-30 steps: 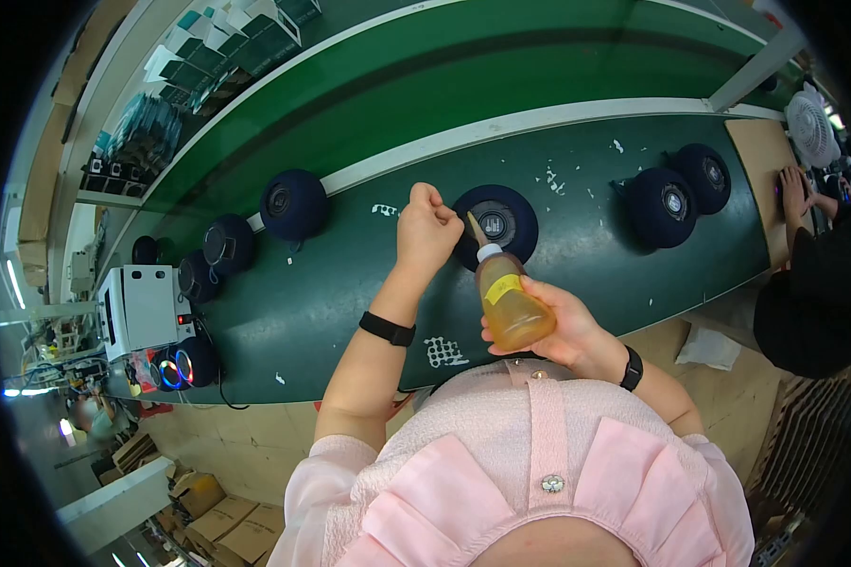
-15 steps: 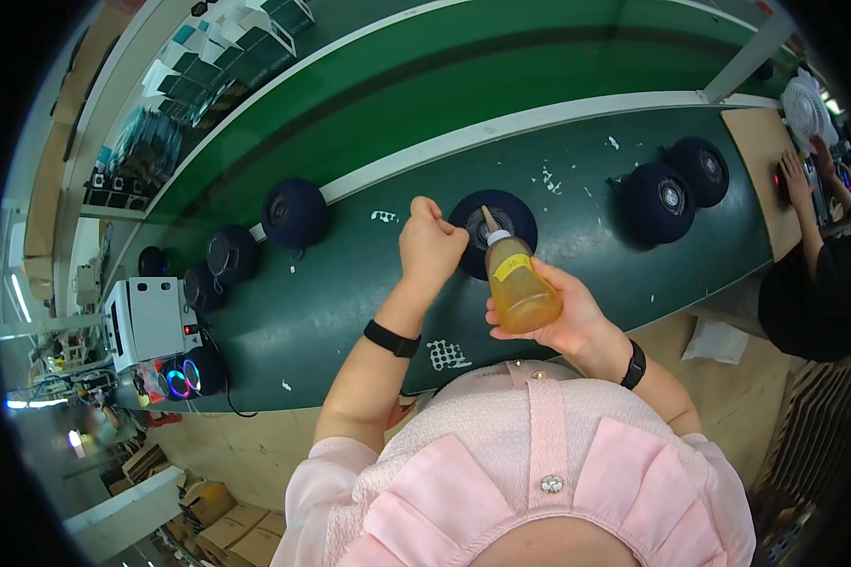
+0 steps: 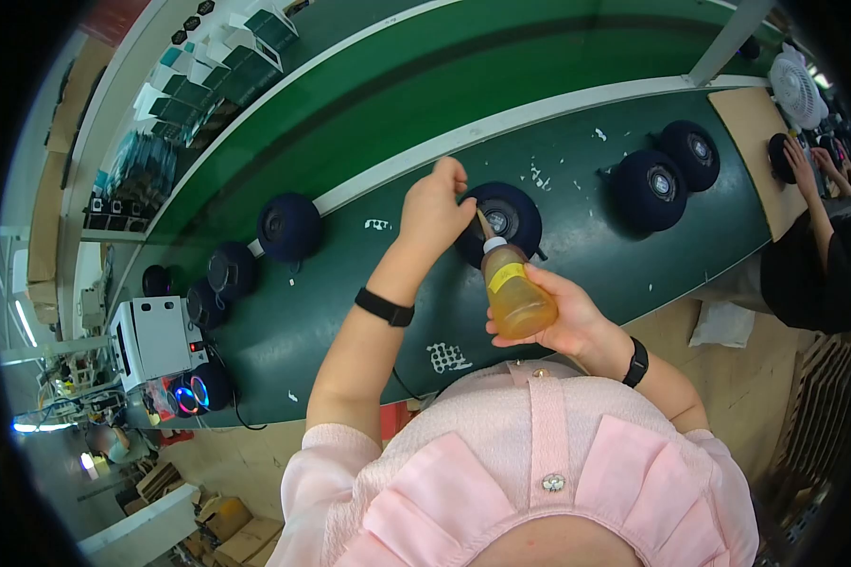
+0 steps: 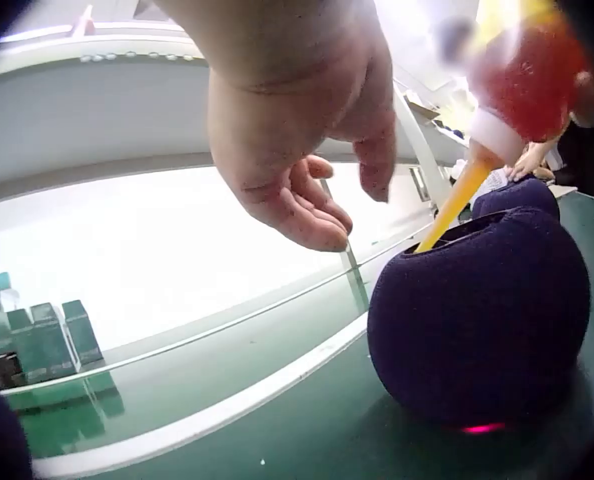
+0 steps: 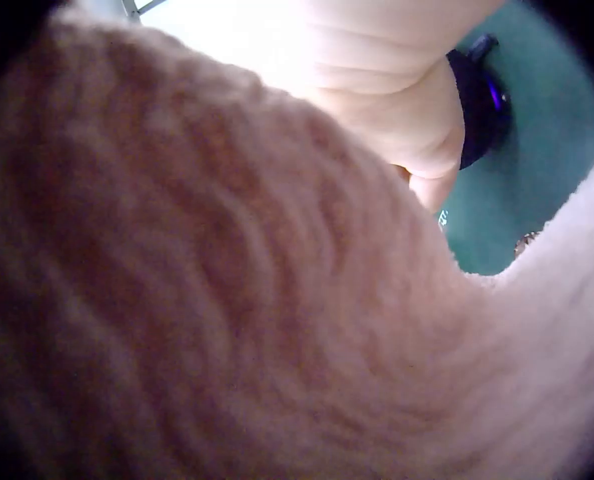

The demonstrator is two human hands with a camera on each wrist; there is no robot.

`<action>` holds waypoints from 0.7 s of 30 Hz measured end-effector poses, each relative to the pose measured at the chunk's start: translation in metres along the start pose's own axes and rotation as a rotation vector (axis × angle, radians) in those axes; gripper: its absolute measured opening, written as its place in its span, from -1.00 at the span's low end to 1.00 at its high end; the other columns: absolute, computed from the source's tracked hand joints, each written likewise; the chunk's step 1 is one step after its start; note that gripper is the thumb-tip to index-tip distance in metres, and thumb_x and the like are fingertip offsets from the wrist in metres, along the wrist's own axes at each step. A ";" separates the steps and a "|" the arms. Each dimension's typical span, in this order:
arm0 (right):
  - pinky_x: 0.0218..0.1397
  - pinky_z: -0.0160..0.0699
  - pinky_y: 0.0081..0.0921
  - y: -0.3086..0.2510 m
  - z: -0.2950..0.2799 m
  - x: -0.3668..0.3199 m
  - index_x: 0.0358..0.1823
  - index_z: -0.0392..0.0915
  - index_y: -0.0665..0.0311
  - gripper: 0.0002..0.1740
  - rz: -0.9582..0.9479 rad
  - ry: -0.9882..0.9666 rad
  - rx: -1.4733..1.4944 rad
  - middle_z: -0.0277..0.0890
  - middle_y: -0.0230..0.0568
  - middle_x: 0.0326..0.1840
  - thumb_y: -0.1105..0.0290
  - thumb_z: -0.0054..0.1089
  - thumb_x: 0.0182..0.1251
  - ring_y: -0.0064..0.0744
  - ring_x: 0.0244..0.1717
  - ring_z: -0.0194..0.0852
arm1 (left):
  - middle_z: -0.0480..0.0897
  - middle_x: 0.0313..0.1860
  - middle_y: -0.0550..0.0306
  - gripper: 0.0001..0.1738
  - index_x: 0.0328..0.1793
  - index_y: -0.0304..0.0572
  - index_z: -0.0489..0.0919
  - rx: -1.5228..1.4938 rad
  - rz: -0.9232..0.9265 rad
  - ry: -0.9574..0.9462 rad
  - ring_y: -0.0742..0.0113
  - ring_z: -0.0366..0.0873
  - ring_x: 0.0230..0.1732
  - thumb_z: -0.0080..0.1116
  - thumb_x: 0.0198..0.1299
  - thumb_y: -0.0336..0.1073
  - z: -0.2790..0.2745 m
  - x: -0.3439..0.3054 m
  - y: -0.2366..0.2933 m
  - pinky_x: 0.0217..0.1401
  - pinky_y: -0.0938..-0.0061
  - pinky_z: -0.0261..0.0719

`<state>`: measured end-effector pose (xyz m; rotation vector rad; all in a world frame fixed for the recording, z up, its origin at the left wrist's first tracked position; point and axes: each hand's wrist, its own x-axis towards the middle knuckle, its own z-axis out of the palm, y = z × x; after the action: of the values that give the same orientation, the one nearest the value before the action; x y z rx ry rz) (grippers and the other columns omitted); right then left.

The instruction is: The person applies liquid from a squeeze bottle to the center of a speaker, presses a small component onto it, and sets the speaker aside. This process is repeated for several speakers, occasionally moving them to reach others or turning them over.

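My right hand (image 3: 567, 317) holds a bottle of amber liquid (image 3: 520, 307) with a yellow label, fingers and thumb curled round its body. The nozzle (image 3: 485, 225) points at the face of a round dark-blue speaker (image 3: 525, 227). From the left wrist view, the nozzle (image 4: 457, 205) reaches the rim of the opening on top of the speaker (image 4: 477, 320), which shows a pink light low down. My left hand (image 3: 433, 213) hovers beside it, fingers loosely curled and thumb apart in the left wrist view, holding nothing visible. A sleeve covers much of the right wrist view.
More round speakers stand left (image 3: 290, 227) and right (image 3: 649, 191) on the green table (image 3: 350, 321). A white box-shaped device (image 3: 156, 340) stands at the left end. White scraps (image 3: 447, 357) lie near the front edge. Another person's hands (image 3: 804, 170) are at the far right.
The bottle's nozzle has shifted from near the face's middle to its left side. My left hand has moved slightly up. The speaker is turned a little, showing a small tab at lower right.
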<state>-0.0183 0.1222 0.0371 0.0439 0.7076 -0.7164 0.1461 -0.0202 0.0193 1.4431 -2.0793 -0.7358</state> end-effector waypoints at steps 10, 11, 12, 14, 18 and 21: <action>-0.01 0.52 0.04 -0.003 0.005 0.000 0.13 0.28 0.36 -0.43 -0.027 0.001 -0.012 0.43 0.12 -0.03 -0.03 -0.27 0.40 0.09 -0.05 0.50 | 0.58 -0.50 -0.02 -0.62 -0.23 -0.21 0.33 0.310 0.190 -0.202 -0.03 0.58 -0.39 0.15 -0.24 -0.57 0.015 0.010 0.001 -0.34 0.22 0.52; -0.01 0.52 0.04 -0.003 0.005 0.001 0.13 0.28 0.36 -0.43 -0.026 0.001 -0.011 0.43 0.12 -0.03 -0.03 -0.27 0.40 0.09 -0.05 0.50 | 0.57 -0.54 -0.06 -0.64 -0.26 -0.24 0.32 0.289 0.187 -0.163 -0.08 0.57 -0.41 0.14 -0.25 -0.59 0.016 0.010 0.001 -0.36 0.19 0.51; -0.01 0.52 0.04 -0.003 0.005 0.001 0.13 0.28 0.36 -0.42 -0.034 -0.008 -0.011 0.43 0.12 -0.03 -0.03 -0.28 0.40 0.09 -0.05 0.50 | 0.55 -0.59 -0.11 -0.65 -0.28 -0.27 0.32 0.266 0.183 -0.123 -0.13 0.56 -0.44 0.13 -0.26 -0.60 0.016 0.010 0.002 -0.38 0.16 0.50; -0.01 0.52 0.04 -0.002 0.004 0.001 0.13 0.27 0.36 -0.42 -0.039 -0.012 -0.011 0.43 0.12 -0.03 -0.03 -0.28 0.40 0.09 -0.05 0.50 | 0.56 -0.59 -0.08 -0.65 -0.29 -0.27 0.31 0.198 0.090 -0.125 -0.07 0.58 -0.44 0.14 -0.26 -0.59 0.011 0.010 0.004 -0.38 0.20 0.51; 0.00 0.51 0.05 -0.001 0.003 0.000 0.15 0.26 0.36 -0.42 -0.030 -0.036 -0.012 0.42 0.12 -0.01 -0.02 -0.28 0.41 0.10 -0.04 0.49 | 0.57 -0.57 0.03 -0.61 -0.27 -0.23 0.25 -0.079 -0.139 -0.185 0.22 0.60 -0.48 0.16 -0.25 -0.53 0.004 0.006 -0.007 -0.40 0.46 0.51; 0.02 0.50 0.06 0.001 0.006 -0.001 0.15 0.26 0.35 -0.44 -0.029 -0.039 -0.001 0.42 0.11 0.00 0.00 -0.28 0.42 0.09 -0.01 0.48 | 0.55 -0.58 0.06 -0.58 -0.27 -0.22 0.23 -0.125 -0.184 -0.173 0.33 0.58 -0.48 0.19 -0.25 -0.53 0.008 0.000 -0.011 -0.42 0.53 0.49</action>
<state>-0.0148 0.1219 0.0425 0.0182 0.6723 -0.7431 0.1483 -0.0221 0.0063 1.5621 -2.0024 -1.0782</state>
